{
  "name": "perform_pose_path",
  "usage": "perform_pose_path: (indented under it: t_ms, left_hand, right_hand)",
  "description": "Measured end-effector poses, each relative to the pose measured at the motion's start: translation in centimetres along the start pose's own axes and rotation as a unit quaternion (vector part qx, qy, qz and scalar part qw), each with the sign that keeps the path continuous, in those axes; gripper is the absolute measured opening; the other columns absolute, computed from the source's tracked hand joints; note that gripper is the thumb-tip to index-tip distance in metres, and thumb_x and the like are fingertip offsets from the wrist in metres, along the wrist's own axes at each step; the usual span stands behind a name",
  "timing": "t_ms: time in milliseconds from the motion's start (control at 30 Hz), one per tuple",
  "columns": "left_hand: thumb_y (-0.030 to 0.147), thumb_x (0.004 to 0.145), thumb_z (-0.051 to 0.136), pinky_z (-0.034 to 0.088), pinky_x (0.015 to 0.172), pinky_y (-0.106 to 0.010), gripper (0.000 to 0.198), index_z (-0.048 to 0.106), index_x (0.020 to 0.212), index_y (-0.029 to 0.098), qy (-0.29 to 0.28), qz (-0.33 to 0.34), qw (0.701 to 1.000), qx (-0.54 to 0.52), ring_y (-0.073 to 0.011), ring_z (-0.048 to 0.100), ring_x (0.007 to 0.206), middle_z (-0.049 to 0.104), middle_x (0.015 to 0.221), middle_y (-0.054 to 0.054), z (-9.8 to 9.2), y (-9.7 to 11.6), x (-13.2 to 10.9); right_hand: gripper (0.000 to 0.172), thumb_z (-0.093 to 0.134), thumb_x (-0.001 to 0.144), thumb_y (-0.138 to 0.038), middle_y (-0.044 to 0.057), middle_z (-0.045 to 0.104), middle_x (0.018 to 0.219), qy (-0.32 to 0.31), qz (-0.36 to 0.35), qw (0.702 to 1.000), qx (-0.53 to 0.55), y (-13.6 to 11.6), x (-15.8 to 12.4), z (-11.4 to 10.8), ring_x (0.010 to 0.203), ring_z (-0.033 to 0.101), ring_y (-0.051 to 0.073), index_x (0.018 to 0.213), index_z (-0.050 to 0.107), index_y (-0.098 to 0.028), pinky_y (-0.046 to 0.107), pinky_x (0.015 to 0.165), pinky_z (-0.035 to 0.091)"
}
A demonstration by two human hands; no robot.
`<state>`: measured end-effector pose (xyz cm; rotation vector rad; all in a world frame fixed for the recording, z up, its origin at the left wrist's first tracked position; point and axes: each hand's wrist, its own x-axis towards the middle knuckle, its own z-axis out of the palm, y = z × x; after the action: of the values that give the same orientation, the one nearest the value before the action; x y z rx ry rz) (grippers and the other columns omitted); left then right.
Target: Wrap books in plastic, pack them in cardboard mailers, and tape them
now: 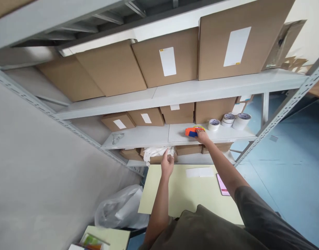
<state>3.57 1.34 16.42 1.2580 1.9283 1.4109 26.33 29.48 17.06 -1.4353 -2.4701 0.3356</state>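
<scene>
View from above and behind a person's two bare arms, reaching toward a grey metal shelving unit (180, 93) that fills the upper half of the frame.

The right hand (202, 136), just right of centre, lies on the right end of an orange and blue tape dispenser (191, 132). The dispenser sits on the middle shelf board (149, 136). The fingers (198, 132) cover the dispenser's end; whether they are closed round it cannot be told.

The left hand (167, 164), slightly lower and at centre, is raised with its fingers (171, 158) held close together. The tips are at the lower edge of a crumpled white wrapping (156, 152) that hangs out of the shelf below. Whether they pinch the wrapping cannot be told.

Right of the dispenser, on the same board, stand three rolls of white tape (228, 119), near one another. Behind them, a row of small cardboard boxes (146, 117) with white labels. On the shelf above, large flat cardboard boxes (172, 59) lean in a row.

Below the hands, at lower centre, is a pale yellow desk (180, 196). On it lie a white sheet of paper (199, 172) and, at its right edge, a phone (223, 185) with a pink screen. A clear plastic bag (120, 208) sits on the floor at lower left.
</scene>
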Motion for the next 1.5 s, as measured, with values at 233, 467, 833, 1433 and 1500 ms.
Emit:
perform_pose_path:
  t_ms: [233,467,833,1433,1500]
  left_hand:
    - [0.038,0.097,0.073,0.063,0.093,-0.040,0.046,0.071,0.141,0.025,0.006,-0.009,1.000,0.027,-0.0281,0.076,0.109,0.076,0.134,-0.013,-1.7,-0.6,-1.9]
    - [0.030,0.092,0.075,0.065,0.090,-0.039,0.032,0.080,0.123,0.026,-0.034,-0.012,0.998,0.050,-0.0283,0.076,0.111,0.080,0.125,-0.010,-1.6,-1.1,-2.6]
    - [0.023,0.094,0.065,0.056,0.115,-0.047,0.038,0.077,0.130,0.026,-0.035,-0.054,0.987,0.145,-0.0280,0.069,0.130,0.075,0.137,-0.009,-3.6,-7.3,-9.9]
    - [0.016,0.091,0.069,0.047,0.123,-0.050,0.049,0.072,0.140,0.020,0.200,-0.212,0.943,0.164,-0.0334,0.064,0.137,0.071,0.143,-0.015,-25.3,-16.8,-32.7]
    - [0.017,0.091,0.071,0.047,0.122,-0.051,0.052,0.070,0.143,0.019,0.229,-0.239,0.932,0.146,-0.0340,0.065,0.137,0.069,0.145,-0.017,-28.4,-19.0,-35.8]
  right_hand:
    - [0.055,0.064,0.091,-0.016,0.026,0.063,0.149,-0.017,-0.007,0.999,-0.035,-0.9,1.9,1.5,0.140,0.051,0.040,0.145,0.062,-0.007,0.051,0.125,0.028]
    - [0.066,0.062,0.094,-0.024,0.024,0.054,0.155,0.074,-0.048,0.995,0.049,-2.6,-1.9,1.4,0.141,0.044,0.044,0.158,0.054,-0.013,0.058,0.121,0.036]
    - [0.048,0.056,0.101,-0.036,0.016,0.060,0.159,-0.018,-0.107,0.955,0.278,-8.7,-17.1,14.3,0.149,0.055,0.034,0.143,0.071,-0.021,0.055,0.123,0.047]
    - [0.060,0.059,0.099,-0.038,0.011,0.058,0.163,-0.266,-0.361,0.842,0.299,-35.6,-26.9,25.6,0.154,0.050,0.033,0.158,0.061,-0.024,0.054,0.132,0.038]
    - [0.065,0.059,0.099,-0.038,0.011,0.053,0.167,-0.277,-0.376,0.835,0.290,-39.7,-29.3,27.1,0.158,0.046,0.033,0.163,0.055,-0.025,0.054,0.132,0.037]
